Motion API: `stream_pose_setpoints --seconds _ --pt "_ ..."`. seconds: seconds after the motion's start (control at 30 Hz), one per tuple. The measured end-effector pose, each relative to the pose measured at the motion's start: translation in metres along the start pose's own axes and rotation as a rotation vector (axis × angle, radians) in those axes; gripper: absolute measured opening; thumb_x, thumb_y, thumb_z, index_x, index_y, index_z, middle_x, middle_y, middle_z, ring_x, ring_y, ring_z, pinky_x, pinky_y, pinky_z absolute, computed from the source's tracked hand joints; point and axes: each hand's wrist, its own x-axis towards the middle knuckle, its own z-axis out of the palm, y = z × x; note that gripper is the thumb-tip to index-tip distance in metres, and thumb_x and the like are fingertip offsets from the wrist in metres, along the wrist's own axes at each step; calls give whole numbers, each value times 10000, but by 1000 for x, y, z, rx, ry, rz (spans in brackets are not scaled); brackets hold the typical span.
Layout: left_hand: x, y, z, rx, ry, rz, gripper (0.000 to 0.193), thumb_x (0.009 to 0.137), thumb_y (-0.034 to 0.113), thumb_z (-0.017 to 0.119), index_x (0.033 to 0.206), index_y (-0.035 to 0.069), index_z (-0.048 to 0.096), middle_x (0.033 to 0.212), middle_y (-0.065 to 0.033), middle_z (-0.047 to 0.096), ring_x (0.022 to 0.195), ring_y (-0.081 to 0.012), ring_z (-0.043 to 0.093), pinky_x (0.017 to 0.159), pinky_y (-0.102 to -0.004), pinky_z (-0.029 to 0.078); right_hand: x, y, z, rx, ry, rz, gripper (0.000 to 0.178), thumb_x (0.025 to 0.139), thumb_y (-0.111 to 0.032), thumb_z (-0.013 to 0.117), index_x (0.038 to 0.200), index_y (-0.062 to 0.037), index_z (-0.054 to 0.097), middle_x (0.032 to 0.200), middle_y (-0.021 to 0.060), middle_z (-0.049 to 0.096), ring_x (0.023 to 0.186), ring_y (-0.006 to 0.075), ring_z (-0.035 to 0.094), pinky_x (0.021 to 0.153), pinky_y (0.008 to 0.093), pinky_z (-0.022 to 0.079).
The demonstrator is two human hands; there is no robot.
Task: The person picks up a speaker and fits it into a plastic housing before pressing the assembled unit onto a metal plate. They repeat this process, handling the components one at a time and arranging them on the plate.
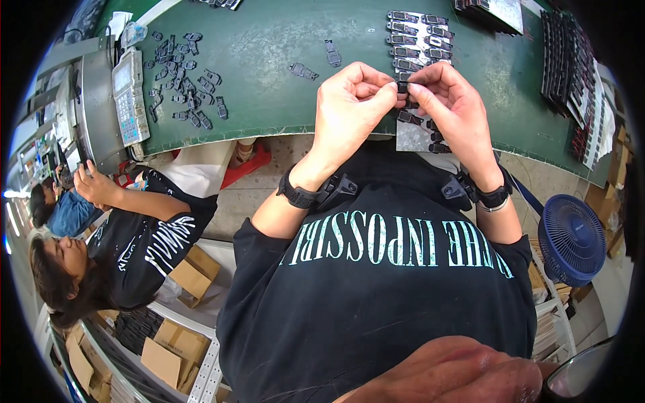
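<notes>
My left hand [349,111] and my right hand [457,104] meet over the green table [269,107], thumbs and fingertips pinched together. Between them is a small black plastic part [402,86], mostly covered by the fingers. Beneath and beyond my hands, a pale card [411,139] carries rows of similar black parts [403,39]; my hands hide some of its middle. Two loose parts lie left of the card, one upright black part [332,54] and one slanted black part [304,70]. Farther left is a scattered heap of black parts [188,84].
A grey device with blue keys [127,101] stands at the table's left end. Stacked black strips [564,67] and a loaded tray [500,15] occupy the far right. A blue fan [571,238] is by my right arm. Another person [161,215] sits at left, near cardboard boxes [176,349].
</notes>
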Motion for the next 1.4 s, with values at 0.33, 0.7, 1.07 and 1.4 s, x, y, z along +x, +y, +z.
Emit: stream_pose_setpoints --seconds 0.33,0.7,1.07,1.4 --pt "-1 0 -1 22 11 -15 87 898 7 655 946 -59 623 856 -140 729 801 -155 725 726 -247 580 0 11 3 208 -46 40 141 986 -82 601 1084 12 567 972 55 642 884 104 655 778 257 550" --pt "-1 -2 -2 -12 4 -28 100 900 16 658 943 -64 616 860 -153 727 807 -169 729 728 -255 586 1 12 1 134 -84 24 125 983 -55 600 1082 9 561 1002 41 633 888 101 649 792 250 542" --pt "2 -2 -5 -54 -4 -22 91 911 14 645 940 -60 601 857 -152 726 798 -170 727 736 -254 586 2 7 -2 -612 63 -614 168 870 24 690 1034 2 665 983 102 694 877 179 691 764 280 559" --pt "0 2 -3 -53 -13 -43 89 917 12 641 949 -61 600 856 -150 726 792 -170 728 740 -253 586 -6 6 6 -483 116 -409 194 859 17 709 1050 6 682 977 111 712 853 175 700 773 282 562"
